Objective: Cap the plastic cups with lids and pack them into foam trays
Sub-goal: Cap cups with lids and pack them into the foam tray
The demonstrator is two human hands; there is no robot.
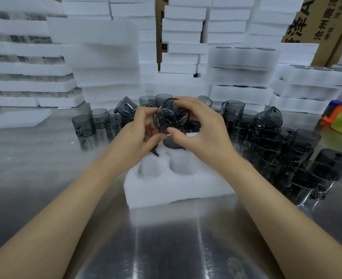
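Both hands hold one grey cup (171, 117) in the air, just above the far end of the white foam tray (178, 190). The left hand (137, 133) has its fingers curled round the cup's left side. The right hand (198, 125) pinches the rim from the right, fingers on top and thumb below. The cup sits between the two hands, so neither hand is nearer.

The cup is tipped over. Its round mouth faces back toward the person and its bottom points away. A dark ring shows at the mouth, but I cannot tell if a lid is pressed on all the way.

Right under the hands, a dark lid (173, 143) shows in the tray. Two empty holes (181, 164) sit closer to the person. To go in one, I think the cup must be turned upright and brought down and back.
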